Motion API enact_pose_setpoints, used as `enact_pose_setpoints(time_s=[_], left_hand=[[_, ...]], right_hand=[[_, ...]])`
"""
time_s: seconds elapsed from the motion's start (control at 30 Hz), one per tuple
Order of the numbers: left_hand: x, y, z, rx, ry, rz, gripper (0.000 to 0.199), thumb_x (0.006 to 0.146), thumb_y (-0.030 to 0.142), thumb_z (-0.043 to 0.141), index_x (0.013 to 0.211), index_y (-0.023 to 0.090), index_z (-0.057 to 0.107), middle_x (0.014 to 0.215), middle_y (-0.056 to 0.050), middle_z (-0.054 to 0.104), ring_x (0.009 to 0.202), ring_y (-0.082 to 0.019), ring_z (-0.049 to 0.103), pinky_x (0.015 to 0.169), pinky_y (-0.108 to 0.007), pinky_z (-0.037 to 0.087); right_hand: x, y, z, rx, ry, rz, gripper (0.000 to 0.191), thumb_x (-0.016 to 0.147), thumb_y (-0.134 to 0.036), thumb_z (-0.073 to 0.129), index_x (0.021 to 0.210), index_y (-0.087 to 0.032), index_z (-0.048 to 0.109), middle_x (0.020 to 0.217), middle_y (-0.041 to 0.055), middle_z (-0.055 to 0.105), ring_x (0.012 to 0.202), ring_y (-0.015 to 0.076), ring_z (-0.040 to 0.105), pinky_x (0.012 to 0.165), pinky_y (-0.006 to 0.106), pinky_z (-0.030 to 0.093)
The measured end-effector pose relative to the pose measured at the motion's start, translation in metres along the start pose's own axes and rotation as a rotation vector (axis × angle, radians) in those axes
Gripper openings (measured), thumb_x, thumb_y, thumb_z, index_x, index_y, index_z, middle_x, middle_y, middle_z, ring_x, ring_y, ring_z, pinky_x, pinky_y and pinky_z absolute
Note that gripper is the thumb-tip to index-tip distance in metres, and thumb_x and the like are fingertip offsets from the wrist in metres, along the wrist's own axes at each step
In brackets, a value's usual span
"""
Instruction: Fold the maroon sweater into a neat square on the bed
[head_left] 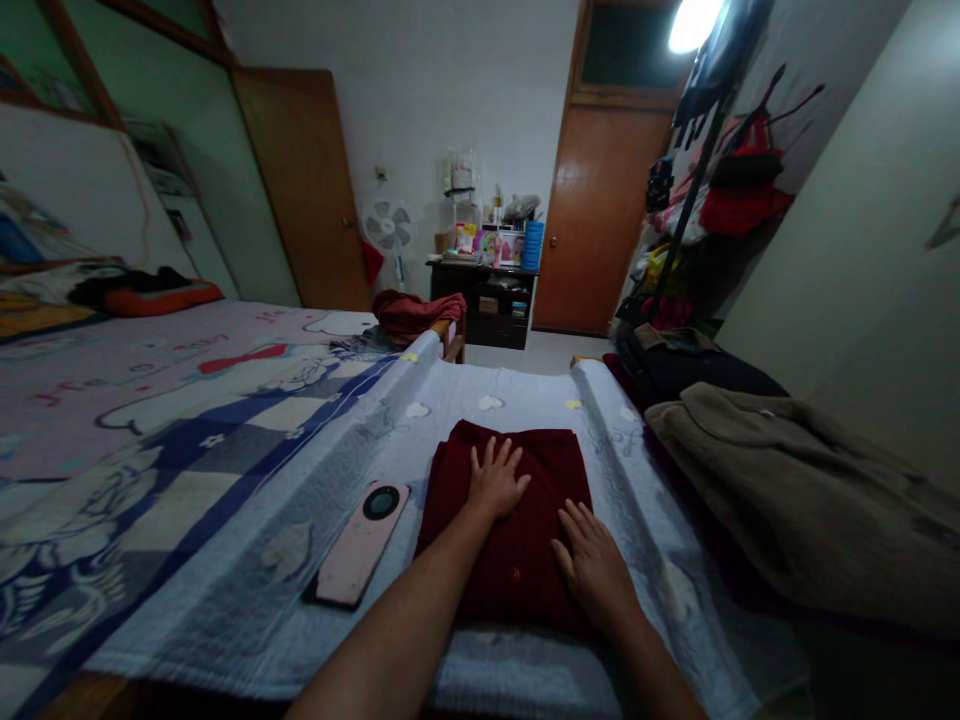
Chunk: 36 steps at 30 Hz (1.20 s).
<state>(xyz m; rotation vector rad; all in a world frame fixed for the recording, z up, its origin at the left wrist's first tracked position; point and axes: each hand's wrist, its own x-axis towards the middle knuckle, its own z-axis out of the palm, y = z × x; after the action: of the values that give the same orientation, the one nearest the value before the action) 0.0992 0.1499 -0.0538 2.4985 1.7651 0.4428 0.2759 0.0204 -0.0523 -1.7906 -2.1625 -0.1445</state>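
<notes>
A dark red garment (540,545), folded into a rough square with a button showing near its lower middle, lies on the pale blue sheet (390,420). My left hand (496,478) rests flat on its upper middle, fingers spread. On its right side lies my right hand (592,555), palm down with the fingers stretched out and the thumb apart. Neither hand grips anything. Left of the garment, a pink phone (358,548) with a round black camera ring lies back side up. The underside of the garment is hidden.
A brown coat (795,500) and dark clothes (690,365) are heaped along the right edge. To the left spreads a patterned bed cover (187,400). A red cloth (416,312) hangs over the far wooden bed end. Beyond stand a fan (388,228) and a black cabinet (484,300).
</notes>
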Motion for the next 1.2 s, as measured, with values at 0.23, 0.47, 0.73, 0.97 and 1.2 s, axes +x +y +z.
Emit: enact_pose_setpoints(time_s=[0.23, 0.47, 0.73, 0.97, 1.2], left_hand=[[0.000, 0.000, 0.000, 0.006, -0.007, 0.002, 0.062, 0.090, 0.059, 0.033, 0.146, 0.032, 0.034, 0.157, -0.001, 0.025, 0.145, -0.032, 0.008, 0.113, -0.064, 0.006], [0.000, -0.001, 0.001, 0.017, 0.016, 0.013, 0.060, 0.092, 0.058, 0.029, 0.145, 0.031, 0.035, 0.156, 0.000, 0.026, 0.145, -0.031, 0.009, 0.112, -0.064, 0.009], [-0.002, -0.001, -0.001, 0.013, 0.049, 0.019, 0.058, 0.092, 0.055, 0.031, 0.145, 0.030, 0.035, 0.155, -0.001, 0.031, 0.144, -0.031, 0.013, 0.112, -0.064, 0.013], [-0.002, -0.001, 0.002, -0.009, 0.151, 0.006, 0.053, 0.095, 0.045, 0.034, 0.140, 0.019, 0.041, 0.146, -0.008, 0.044, 0.140, -0.027, 0.025, 0.114, -0.058, 0.016], [-0.006, 0.005, -0.011, 0.021, 0.194, -0.023, 0.038, 0.094, 0.041, 0.040, 0.123, 0.021, 0.056, 0.140, -0.009, 0.046, 0.130, -0.027, 0.036, 0.111, -0.047, 0.025]], right_hand=[[0.031, -0.038, -0.023, 0.040, -0.074, 0.095, 0.040, 0.090, -0.016, 0.037, 0.120, -0.012, 0.062, 0.133, 0.0122, 0.057, 0.125, 0.0233, 0.050, 0.110, 0.037, 0.031], [0.033, -0.053, 0.004, 0.075, -0.079, 0.142, 0.043, 0.092, -0.023, 0.039, 0.131, -0.013, 0.055, 0.143, 0.0093, 0.048, 0.134, 0.0230, 0.040, 0.113, 0.039, 0.025], [0.031, -0.052, 0.004, 0.066, -0.084, 0.123, 0.047, 0.093, -0.038, 0.041, 0.136, -0.021, 0.051, 0.148, 0.0055, 0.040, 0.139, 0.0248, 0.032, 0.114, 0.043, 0.021], [0.031, -0.053, 0.003, 0.073, -0.086, 0.141, 0.047, 0.093, -0.037, 0.041, 0.136, -0.020, 0.052, 0.148, 0.0059, 0.041, 0.139, 0.0240, 0.032, 0.114, 0.042, 0.020], [0.030, -0.053, 0.002, 0.071, -0.082, 0.136, 0.047, 0.093, -0.036, 0.041, 0.135, -0.020, 0.052, 0.148, 0.0062, 0.040, 0.139, 0.0243, 0.032, 0.114, 0.042, 0.020]])
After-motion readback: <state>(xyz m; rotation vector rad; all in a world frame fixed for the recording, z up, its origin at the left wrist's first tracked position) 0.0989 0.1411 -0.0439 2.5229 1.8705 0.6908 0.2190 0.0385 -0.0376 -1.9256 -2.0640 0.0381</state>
